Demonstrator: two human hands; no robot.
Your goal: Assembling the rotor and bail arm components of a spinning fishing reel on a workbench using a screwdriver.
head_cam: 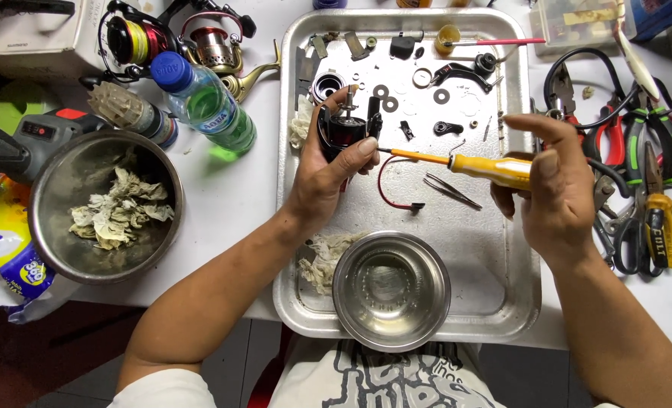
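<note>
Left hand (pixel 328 177) grips black reel body (pixel 343 130) over metal tray (pixel 511 302), fingers wrapped around it, its shaft pointing up-frame, away from person. Right hand (pixel 555 189) holds yellow-handled screwdriver (pixel 464 164), fingers closed on handle. Screwdriver long axis near horizontal, tip pointing left, toward reel body, touching or just beside left thumb. Tweezers (pixel 453 191) lie just below shaft. Steel bowl (pixel 391 291) sits on tray's near edge.
</note>
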